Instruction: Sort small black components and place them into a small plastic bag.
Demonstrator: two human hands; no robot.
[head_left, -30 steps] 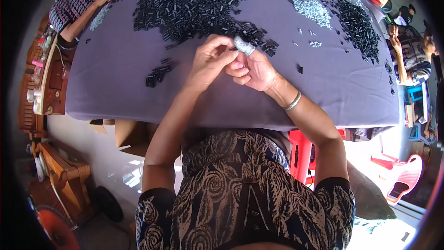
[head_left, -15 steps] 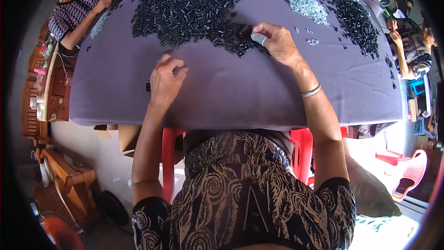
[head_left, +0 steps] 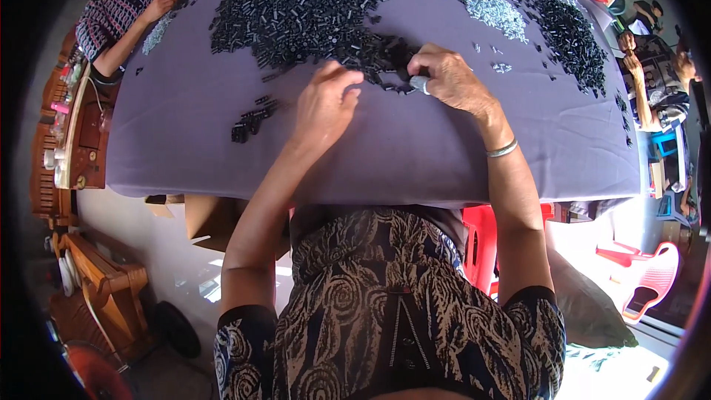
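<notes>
On the purple-grey cloth lies a large heap of small black cylindrical pieces (head_left: 296, 11). My left hand (head_left: 326, 107) is just below its near edge, fingers bent, with a gap between thumb and forefinger and nothing visible in it. My right hand (head_left: 453, 85) is at the heap's lower right end, its fingers curled in beside the black pieces. A pale grey wrapping or object (head_left: 419, 84) shows at its thumb; what the fingers grip is hidden. Left of my left hand lies a small separate group of black pieces (head_left: 252, 120).
A pile of silvery pieces (head_left: 495, 13) and another black pile (head_left: 569, 41) lie at the right. One person (head_left: 122, 15) sits at the left side, another (head_left: 652, 67) at the right. A red chair (head_left: 481, 244) stands below the table edge.
My left hand has moved right and slightly up, away from the small group, which has grown and spread. My right hand has shifted slightly right and nearer me.
</notes>
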